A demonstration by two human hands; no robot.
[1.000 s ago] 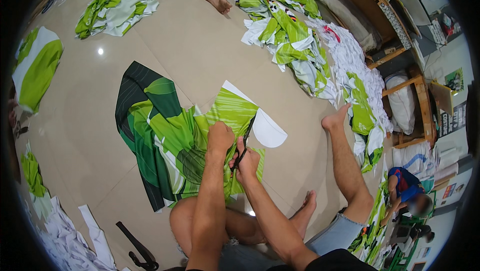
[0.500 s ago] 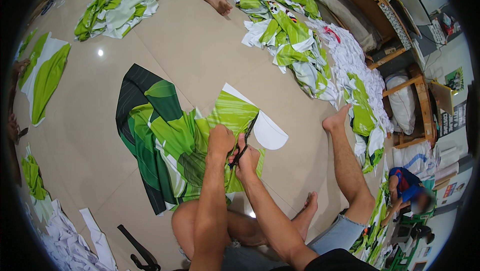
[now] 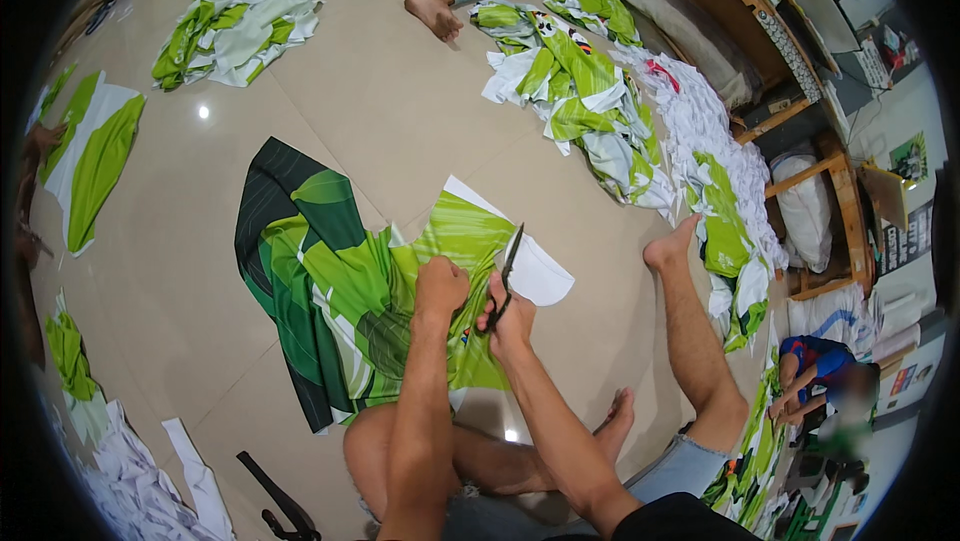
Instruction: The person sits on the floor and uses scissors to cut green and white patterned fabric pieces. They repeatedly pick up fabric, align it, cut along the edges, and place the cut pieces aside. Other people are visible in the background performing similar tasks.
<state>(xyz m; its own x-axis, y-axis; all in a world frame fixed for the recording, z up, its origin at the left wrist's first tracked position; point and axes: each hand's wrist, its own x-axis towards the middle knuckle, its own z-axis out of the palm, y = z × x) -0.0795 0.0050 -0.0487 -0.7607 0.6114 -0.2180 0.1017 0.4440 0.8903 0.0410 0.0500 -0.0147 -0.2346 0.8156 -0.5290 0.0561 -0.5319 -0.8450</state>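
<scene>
The right hand (image 3: 513, 320) is wrapped around the black scissors (image 3: 511, 266), their long axis pointing far and slightly right, alongside a rounded white piece (image 3: 545, 275). The green patterned fabric (image 3: 345, 276) lies on the tiled floor (image 3: 395, 111), mostly left of that grip. The left hand (image 3: 441, 286), fisted on the fabric, is just left of the scissors.

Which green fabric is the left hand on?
The spread green fabric with dark panels along its left side. The left hand is closed on it; other green pieces, like the crumpled heap at upper left, lie apart.
</scene>
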